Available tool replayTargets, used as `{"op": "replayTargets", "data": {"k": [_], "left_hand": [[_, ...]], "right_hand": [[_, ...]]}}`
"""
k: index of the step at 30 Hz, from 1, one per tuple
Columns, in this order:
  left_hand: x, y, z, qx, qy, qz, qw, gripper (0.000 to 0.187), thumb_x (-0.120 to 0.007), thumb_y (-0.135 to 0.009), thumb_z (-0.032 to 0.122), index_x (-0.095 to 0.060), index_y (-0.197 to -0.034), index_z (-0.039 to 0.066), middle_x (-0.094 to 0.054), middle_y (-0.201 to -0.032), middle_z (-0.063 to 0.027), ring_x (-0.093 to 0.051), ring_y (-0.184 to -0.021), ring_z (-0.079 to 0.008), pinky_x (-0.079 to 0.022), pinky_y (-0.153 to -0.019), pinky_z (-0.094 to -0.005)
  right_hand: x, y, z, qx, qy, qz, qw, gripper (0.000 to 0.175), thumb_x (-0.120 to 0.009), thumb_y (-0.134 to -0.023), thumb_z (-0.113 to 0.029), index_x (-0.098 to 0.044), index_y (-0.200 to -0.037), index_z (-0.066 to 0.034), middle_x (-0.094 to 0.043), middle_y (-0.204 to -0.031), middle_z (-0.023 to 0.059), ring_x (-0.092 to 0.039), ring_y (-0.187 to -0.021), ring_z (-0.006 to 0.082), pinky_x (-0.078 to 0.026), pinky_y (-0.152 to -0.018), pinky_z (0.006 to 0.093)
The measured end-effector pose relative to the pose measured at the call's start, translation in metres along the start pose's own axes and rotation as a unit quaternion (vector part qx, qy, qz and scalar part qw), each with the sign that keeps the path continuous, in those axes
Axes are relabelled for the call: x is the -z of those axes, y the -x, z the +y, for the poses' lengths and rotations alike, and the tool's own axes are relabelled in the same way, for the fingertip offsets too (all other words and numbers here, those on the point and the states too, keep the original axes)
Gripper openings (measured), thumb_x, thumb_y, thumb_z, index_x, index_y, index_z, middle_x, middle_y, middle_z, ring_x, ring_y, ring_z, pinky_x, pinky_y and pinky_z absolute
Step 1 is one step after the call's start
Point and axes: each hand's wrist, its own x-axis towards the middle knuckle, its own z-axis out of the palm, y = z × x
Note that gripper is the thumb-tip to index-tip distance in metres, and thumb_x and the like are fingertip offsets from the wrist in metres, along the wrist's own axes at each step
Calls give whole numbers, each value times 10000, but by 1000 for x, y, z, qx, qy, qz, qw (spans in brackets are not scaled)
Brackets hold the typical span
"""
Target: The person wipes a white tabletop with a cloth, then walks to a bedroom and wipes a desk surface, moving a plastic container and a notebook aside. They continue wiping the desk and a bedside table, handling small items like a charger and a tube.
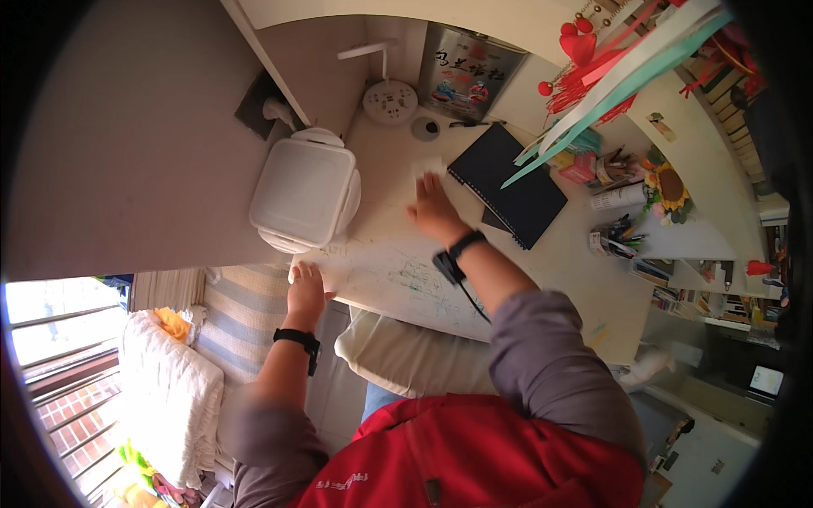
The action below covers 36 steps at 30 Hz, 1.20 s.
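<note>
My right hand (434,206) reaches over the white desk (381,222), its fingertips pressing on a pale, blurred wipe or tissue (427,167). Just right of the hand lies a black spiral-bound notebook (508,184), set at a slant. Green scribbles (416,273) mark the desktop nearer to me. At the desk's front left corner rests my left hand (306,293), fingers spread and nothing held. Beyond that hand stands a lidded, whitish plastic container (306,190). Both wrists wear black bands; a cable runs from the right one.
At the back are a white desk lamp (390,101), a small round holder (425,129) and a silver package with writing (470,71). Pen cups (616,238) and a sunflower decoration (670,184) line the right side. Ribbons (591,114) hang overhead. A cushion (406,359) lies below the front edge.
</note>
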Motion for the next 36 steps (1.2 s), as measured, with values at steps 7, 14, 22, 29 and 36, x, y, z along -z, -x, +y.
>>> {"op": "replayTargets", "data": {"k": [7,14,22,29,36], "left_hand": [[2,-6,-2,-12,-33,-23,999,845,-760,-733,402,-363,-1348,-22,-375,-1381,-269,-395,-1296,-386,-481,-962,-363],[-2,-5,-4,-13,-33,2,999,857,-760,-738,402,-355,-1357,-30,-373,-1377,-241,-395,-1291,-371,-467,-980,-355],[-2,-10,-5,-26,20,-7,999,754,-788,-704,317,-416,-1268,-18,-418,-1317,-240,-440,-1233,-383,-449,-985,-374],[-8,-17,-34,-65,105,-53,991,837,-786,-693,244,-360,-1374,8,-366,-1394,-255,-406,-1275,-388,-380,-1046,-423],[5,1,6,-30,77,-27,996,639,-739,-754,300,-527,-1283,12,-556,-1248,-253,-517,-1193,-374,-406,-1028,-372]], "right_hand": [[-21,63,-31,124,-54,60,989,697,-662,-774,-202,-376,-1310,140,-324,-1419,298,-269,-1366,400,-218,-1147,429],[-22,322,42,-66,-162,67,982,737,-670,-771,-69,-301,-1395,65,-310,-1445,275,-268,-1363,423,-205,-1137,470],[-23,333,86,-229,-187,107,949,843,-684,-776,-251,-245,-1409,93,-204,-1481,309,-172,-1398,426,-155,-1151,462],[-39,273,10,39,-221,77,971,761,-702,-776,-239,-351,-1398,24,-314,-1458,233,-258,-1385,353,-205,-1143,421],[14,496,206,-428,-18,82,900,710,-598,-879,-222,-246,-1415,83,-220,-1485,293,-185,-1402,412,-148,-1157,450]]}}
